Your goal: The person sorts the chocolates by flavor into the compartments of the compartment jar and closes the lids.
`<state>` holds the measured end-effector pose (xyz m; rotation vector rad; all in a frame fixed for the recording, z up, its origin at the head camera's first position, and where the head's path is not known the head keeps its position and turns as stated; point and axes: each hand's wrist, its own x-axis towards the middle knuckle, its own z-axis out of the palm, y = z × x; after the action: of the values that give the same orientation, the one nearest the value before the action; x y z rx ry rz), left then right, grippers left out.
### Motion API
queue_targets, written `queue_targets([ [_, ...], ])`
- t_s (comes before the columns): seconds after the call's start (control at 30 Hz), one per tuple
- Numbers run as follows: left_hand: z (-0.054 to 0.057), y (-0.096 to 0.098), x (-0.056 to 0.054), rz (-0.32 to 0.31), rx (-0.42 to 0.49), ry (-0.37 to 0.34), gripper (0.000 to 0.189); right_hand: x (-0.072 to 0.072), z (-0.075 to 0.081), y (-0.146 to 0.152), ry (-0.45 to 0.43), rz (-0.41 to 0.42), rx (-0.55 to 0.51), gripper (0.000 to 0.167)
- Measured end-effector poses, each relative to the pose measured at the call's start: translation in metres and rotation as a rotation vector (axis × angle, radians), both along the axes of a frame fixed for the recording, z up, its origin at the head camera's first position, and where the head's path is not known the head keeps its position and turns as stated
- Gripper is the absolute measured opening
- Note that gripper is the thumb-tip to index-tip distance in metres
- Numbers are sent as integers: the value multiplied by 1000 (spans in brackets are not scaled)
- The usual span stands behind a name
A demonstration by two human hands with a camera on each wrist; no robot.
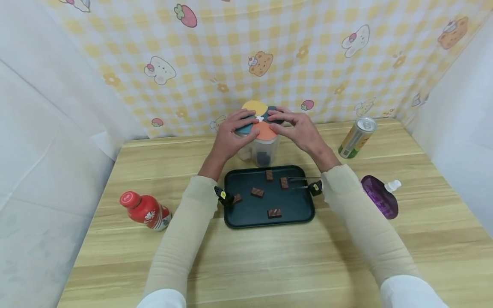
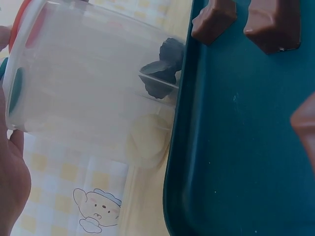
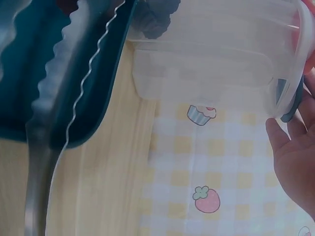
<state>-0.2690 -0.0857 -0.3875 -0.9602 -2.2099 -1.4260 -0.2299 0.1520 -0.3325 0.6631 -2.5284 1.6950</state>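
Note:
A clear divided container (image 1: 264, 149) stands behind the tray, topped by a lid (image 1: 265, 130) with yellow, teal, dark blue and orange sections. My left hand (image 1: 231, 132) grips the lid's left side, fingers on top and thumb at the front. From the right, my right hand (image 1: 300, 130) holds the lid with bent fingers and thumb. Dark wrinkled lumps (image 2: 160, 73) and a pale round piece (image 2: 147, 140) sit low in separate compartments in the left wrist view. Whether the lid sections are raised cannot be told.
Several chocolate pieces (image 1: 257, 192) lie on a dark green tray (image 1: 246, 220). Metal tongs (image 3: 39, 182) reach over its right edge. A red bottle (image 1: 148, 209) stands left; a can (image 1: 357, 137) and purple spouted pouch (image 1: 379, 199) are right. A patterned cloth (image 1: 215, 42) hangs behind.

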Motion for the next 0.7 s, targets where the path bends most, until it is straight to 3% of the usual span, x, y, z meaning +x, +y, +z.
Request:
queue_targets([
  [0.2,0,-1,1,-6,1,23,30,0,-1,-1,-2,12,-6,33],
  [0.43,-2,-1,0,11,-9,39,29,-16,-24,4,36,1,-6,32],
  [0.7,-1,0,0,17,-59,74,30,-22,-32,4,182,-70,38,28],
])
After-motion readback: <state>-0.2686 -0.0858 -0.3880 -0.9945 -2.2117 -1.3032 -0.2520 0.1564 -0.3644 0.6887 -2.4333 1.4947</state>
